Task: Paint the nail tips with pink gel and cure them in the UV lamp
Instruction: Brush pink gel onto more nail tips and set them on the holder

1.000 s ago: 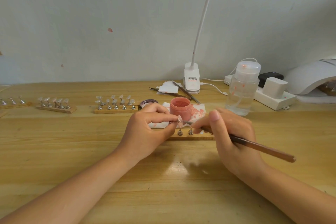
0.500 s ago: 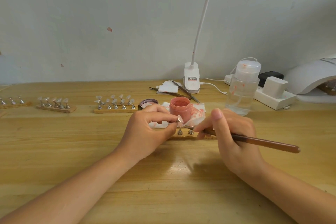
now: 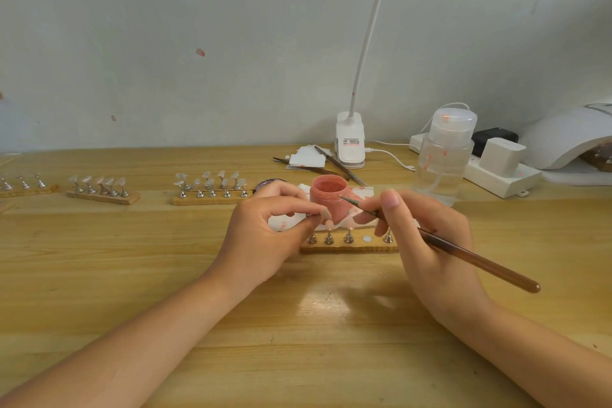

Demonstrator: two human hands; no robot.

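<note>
Left hand curled, thumb and forefinger pinching a small nail tip, apparently on its metal peg; tip itself partly hidden by the fingertips. Right hand closed in a pen grip round a brown brush, bristle end raised just beyond the fingers, at the near rim of the open pink gel jar. Jar directly past both hands, between them, standing on a stained white tissue.

Wooden holder strip just under the knuckles of both hands, metal pegs upright on it, one white pad bare. Three more strips of clear tips well off to the left of the left hand. UV lamp far to the right of the right hand, beyond a clear pump bottle.

Risks, as judged:
- Overloaded bristles at the rim: gel dripping onto tissue, holder or fingers on the way across to the tip.
- Pinch so close to the tip's surface: wet gel smeared onto the fingertips, or a bare patch left under them.
- Jar hard against the left fingers: a nudge tipping it.
- Long brush handle trailing behind the right wrist: snagging on a swing.
- Reach toward the lamp crossing the pump bottle: knock-over likely if rushed.
</note>
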